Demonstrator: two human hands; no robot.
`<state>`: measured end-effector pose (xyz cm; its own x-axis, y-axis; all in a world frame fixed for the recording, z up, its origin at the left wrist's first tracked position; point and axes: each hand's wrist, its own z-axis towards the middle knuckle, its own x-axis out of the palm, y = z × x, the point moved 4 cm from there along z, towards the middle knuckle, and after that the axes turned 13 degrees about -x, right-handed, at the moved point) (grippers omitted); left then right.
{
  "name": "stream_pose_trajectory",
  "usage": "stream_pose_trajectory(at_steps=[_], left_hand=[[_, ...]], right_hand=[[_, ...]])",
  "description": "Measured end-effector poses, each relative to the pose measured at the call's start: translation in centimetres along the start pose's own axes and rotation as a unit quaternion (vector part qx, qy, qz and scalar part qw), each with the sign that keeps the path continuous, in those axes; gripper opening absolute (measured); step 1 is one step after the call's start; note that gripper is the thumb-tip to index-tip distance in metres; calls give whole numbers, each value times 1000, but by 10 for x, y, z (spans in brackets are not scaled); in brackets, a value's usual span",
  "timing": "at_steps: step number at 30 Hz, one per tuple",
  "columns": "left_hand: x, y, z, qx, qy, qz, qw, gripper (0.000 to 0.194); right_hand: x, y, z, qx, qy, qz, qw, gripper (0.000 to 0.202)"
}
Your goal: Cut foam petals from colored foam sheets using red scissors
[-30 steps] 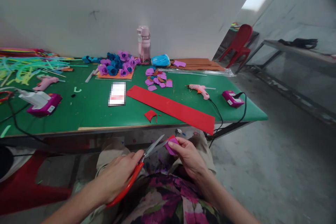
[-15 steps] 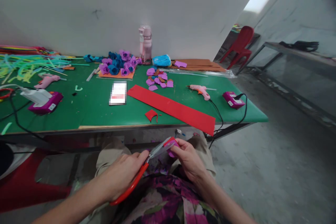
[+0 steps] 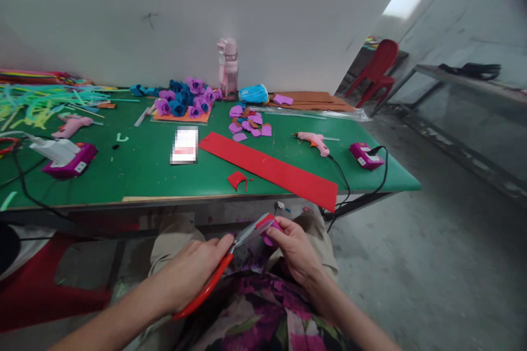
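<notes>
My left hand [image 3: 201, 263] is closed round the red handles of a pair of scissors [image 3: 206, 292]. The blades stand apart and reach to the right, around the edge of a small red piece [image 3: 265, 220]. Between the thumb and fingers of my right hand [image 3: 295, 247] that red piece is pinched together with a purple petal-shaped piece [image 3: 272, 237]. Both hands are over my lap, below the table's front edge. On the table just ahead lie a cut red scrap [image 3: 236, 180] and a long red strip [image 3: 269, 170].
The green table [image 3: 144, 181] carries a pile of purple and brown petals [image 3: 251, 122], purple and blue flowers [image 3: 181, 100], a pink bottle [image 3: 228, 68] and a pink glue gun [image 3: 313, 142]. Its cord runs near a purple power box [image 3: 365, 156]. Another glue gun [image 3: 72, 126] lies left.
The scissor blades have shifted slightly along the edge of the red piece. Both hands keep almost the same place and grip.
</notes>
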<state>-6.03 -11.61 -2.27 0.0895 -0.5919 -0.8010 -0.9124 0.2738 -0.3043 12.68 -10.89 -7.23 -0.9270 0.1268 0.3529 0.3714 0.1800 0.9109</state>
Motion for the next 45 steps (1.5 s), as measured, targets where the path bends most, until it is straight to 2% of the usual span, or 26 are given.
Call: stream_pose_trajectory(at_steps=[29, 45], left_hand=[[-4, -1, 0, 0, 3, -18, 1000, 17], [-2, 2, 1, 3, 18, -42, 999, 18]], right_hand=[[-1, 0, 0, 0, 3, 8, 1000, 23], [-3, -3, 0, 6, 14, 14, 1000, 21]])
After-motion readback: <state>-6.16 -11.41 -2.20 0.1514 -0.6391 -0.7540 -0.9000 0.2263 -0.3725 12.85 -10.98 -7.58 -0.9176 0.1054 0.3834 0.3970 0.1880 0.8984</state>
